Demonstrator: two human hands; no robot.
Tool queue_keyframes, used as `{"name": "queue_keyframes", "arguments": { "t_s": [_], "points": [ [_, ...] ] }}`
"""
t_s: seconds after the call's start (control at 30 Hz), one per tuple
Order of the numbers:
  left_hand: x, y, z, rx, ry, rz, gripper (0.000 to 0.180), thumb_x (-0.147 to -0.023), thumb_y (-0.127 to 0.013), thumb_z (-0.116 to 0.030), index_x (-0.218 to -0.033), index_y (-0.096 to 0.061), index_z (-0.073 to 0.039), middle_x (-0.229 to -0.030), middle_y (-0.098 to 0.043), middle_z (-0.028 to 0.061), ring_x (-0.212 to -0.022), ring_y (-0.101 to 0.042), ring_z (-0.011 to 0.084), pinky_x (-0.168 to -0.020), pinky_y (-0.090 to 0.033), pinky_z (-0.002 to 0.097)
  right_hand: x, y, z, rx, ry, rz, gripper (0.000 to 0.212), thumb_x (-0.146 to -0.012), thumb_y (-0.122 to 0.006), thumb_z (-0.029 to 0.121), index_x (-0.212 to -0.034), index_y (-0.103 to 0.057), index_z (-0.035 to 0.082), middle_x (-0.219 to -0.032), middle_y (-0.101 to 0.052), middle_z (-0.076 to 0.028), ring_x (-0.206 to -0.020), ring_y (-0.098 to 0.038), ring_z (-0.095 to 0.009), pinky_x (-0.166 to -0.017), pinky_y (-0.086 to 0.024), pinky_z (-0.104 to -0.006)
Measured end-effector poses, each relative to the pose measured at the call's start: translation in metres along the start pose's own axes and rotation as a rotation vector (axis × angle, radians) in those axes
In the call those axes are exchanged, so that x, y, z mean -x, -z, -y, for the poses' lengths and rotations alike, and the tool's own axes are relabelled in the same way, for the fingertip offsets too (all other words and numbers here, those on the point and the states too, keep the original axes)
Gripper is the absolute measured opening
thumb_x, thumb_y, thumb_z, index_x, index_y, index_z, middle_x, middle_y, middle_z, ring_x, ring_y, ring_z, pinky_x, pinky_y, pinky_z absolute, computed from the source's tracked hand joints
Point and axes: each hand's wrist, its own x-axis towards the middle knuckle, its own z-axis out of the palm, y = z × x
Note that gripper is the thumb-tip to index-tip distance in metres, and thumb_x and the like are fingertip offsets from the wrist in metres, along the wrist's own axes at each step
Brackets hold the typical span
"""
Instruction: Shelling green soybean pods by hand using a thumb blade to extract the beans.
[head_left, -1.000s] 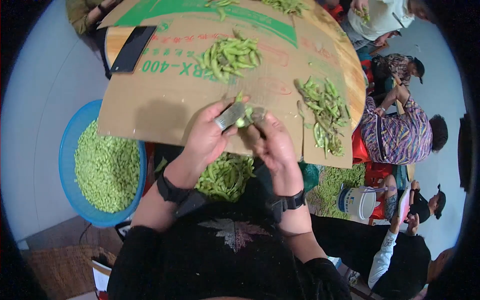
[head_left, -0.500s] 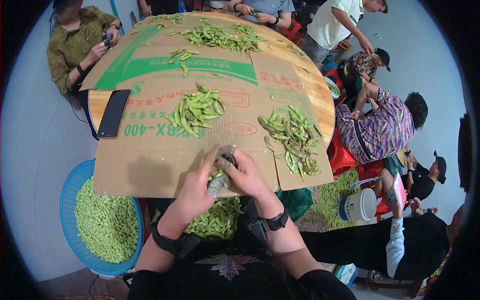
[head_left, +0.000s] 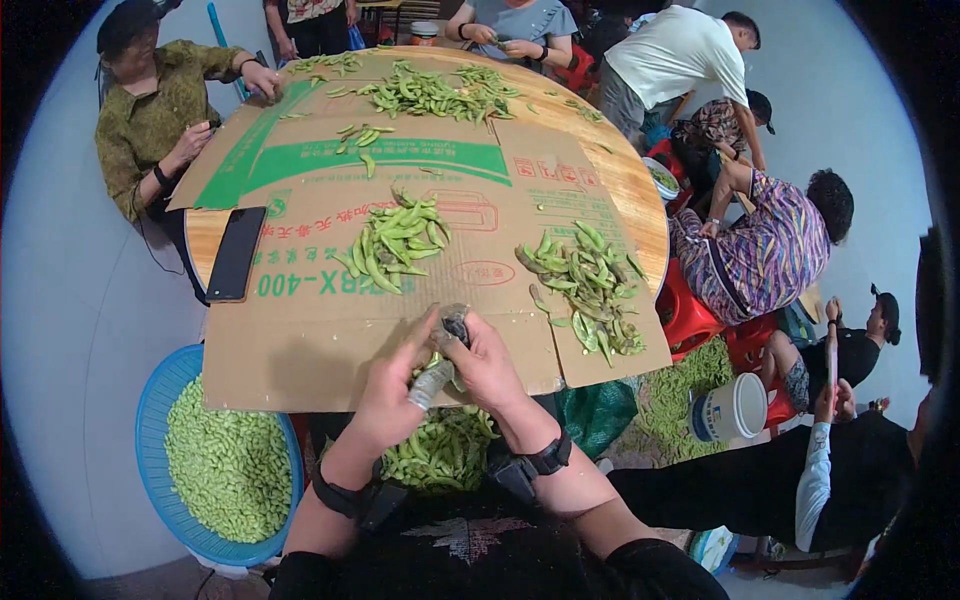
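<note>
Close together at the cardboard's near edge, both my hands are closed around a green bean pod, mostly hidden by the fingers. My left hand has a greyish wrap on its thumb. Dark grey covering shows on a fingertip of my right hand. Below them, a heap of green pods sits at my lap. Beyond my hands, a small pile of pods lies on the cardboard sheet. Another pile, of darker, flatter pods or husks, lies to the right.
A blue basket of shelled beans stands at lower left. On the table's left lies a black phone. A green bag, a white bucket and red stools are at right. Several people sit or stand around.
The view has shifted slightly, so the table and basket sit lower. My hands stay together on the pod. The person at far left has moved one hand out to the table's edge.
</note>
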Motion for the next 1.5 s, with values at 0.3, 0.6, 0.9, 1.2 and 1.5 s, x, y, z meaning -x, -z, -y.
{"name": "queue_keyframes", "arguments": {
  "t_s": [0.3, 0.6, 0.9, 1.2, 1.5],
  "points": [
    [0.004, -0.002, 0.008, 1.248, 0.304, 0.001, 0.052, -0.085, -0.051, -0.007, -0.134, -0.033, -0.007, -0.120, -0.051, 0.0050, -0.085, -0.053, 0.0050, -0.067, -0.045, 0.0184, 0.005, -0.008, 0.006, -0.061, 0.103, 0.050, 0.012, -0.088, -0.051, 0.011, -0.097, -0.048, 0.005, -0.079, -0.049, 0.002, -0.060, -0.043, -0.004, -0.051, -0.036, -0.0186],
    [0.005, -0.010, -0.004, 0.013, -0.086, -0.234, 0.041, -0.071, -0.059, -0.001, -0.111, -0.057, -0.006, -0.097, -0.061, 0.0141, -0.086, -0.061, 0.0286, -0.075, -0.048, 0.0340, 0.012, -0.003, -0.001, -0.888, -0.361, -0.021, 0.012, -0.087, -0.046, 0.007, -0.098, -0.050, 0.008, -0.058, -0.045, 0.003, -0.039, -0.033, -0.002, -0.033, -0.025, -0.0150],
    [0.014, -0.018, 0.006, -0.121, -0.025, -0.298, 0.026, -0.071, -0.060, -0.005, -0.095, -0.052, -0.003, -0.086, -0.060, 0.0142, -0.075, -0.059, 0.0341, -0.066, -0.047, 0.0389, 0.012, -0.002, -0.011, -0.831, -0.385, -0.154, 0.013, -0.089, -0.044, 0.012, -0.100, -0.051, 0.010, -0.066, -0.051, 0.002, -0.037, -0.033, -0.002, -0.029, -0.024, -0.0152],
    [0.014, -0.016, 0.003, 0.535, 0.216, -0.236, 0.021, -0.077, -0.061, -0.001, -0.096, -0.050, -0.001, -0.083, -0.053, 0.0017, -0.074, -0.049, 0.0065, -0.063, -0.042, 0.0232, 0.007, 0.004, 0.023, -0.532, -0.101, -0.064, 0.004, -0.087, -0.052, 0.010, -0.086, -0.049, 0.009, -0.058, -0.043, 0.005, -0.038, -0.029, -0.002, -0.033, -0.019, -0.0171],
    [0.023, 0.010, 0.000, 0.035, 0.142, -0.121, 0.018, -0.071, -0.056, 0.000, -0.088, -0.059, 0.001, -0.075, -0.058, 0.0146, -0.070, -0.057, 0.0281, -0.064, -0.044, 0.0310, 0.005, -0.011, 0.029, -0.229, -0.140, 0.038, 0.007, -0.086, -0.055, 0.010, -0.089, -0.050, 0.007, -0.058, -0.042, 0.006, -0.040, -0.033, -0.002, -0.036, -0.023, -0.0174]
  ]
}}
